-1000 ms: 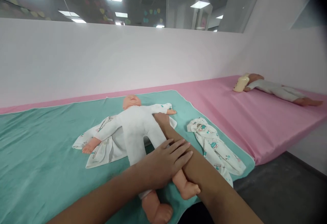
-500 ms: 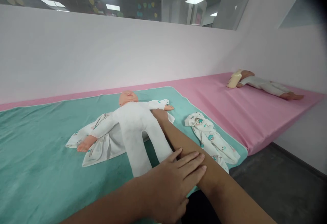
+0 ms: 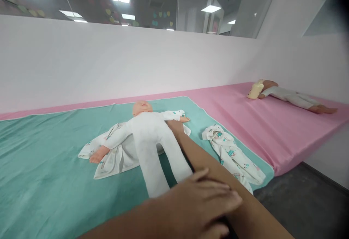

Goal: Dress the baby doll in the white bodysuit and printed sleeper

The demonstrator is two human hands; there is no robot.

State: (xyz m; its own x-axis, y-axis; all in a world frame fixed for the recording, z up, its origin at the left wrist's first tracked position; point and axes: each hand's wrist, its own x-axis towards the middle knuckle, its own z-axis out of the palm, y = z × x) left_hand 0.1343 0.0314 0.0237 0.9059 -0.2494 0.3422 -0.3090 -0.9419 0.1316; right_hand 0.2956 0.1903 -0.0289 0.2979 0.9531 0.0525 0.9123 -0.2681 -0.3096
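Note:
A baby doll point(image 3: 148, 128) with a white cloth body lies on its back on a teal sheet point(image 3: 49, 151). A printed white baby shirt point(image 3: 121, 162) is spread beneath it, with one sleeve over the doll's arm on the right side. My right hand point(image 3: 174, 125) is at the doll's flank below that arm; its fingers are hidden behind the body. Across my right forearm lies my left hand point(image 3: 207, 202), fingers stretched out, slightly blurred and holding nothing. Printed baby pants point(image 3: 231, 151) rest on the sheet, right of my right forearm.
The sheet covers part of a pink padded bench point(image 3: 245, 122) along the white wall point(image 3: 109, 60). At the far right lie a second doll point(image 3: 291, 97) and a cream bottle point(image 3: 255, 90). Grey floor point(image 3: 294, 202) shows beyond the bench's front edge.
My left hand has slid a little along my right forearm toward the elbow. My right hand stays at the doll's side. The whole view has shifted slightly.

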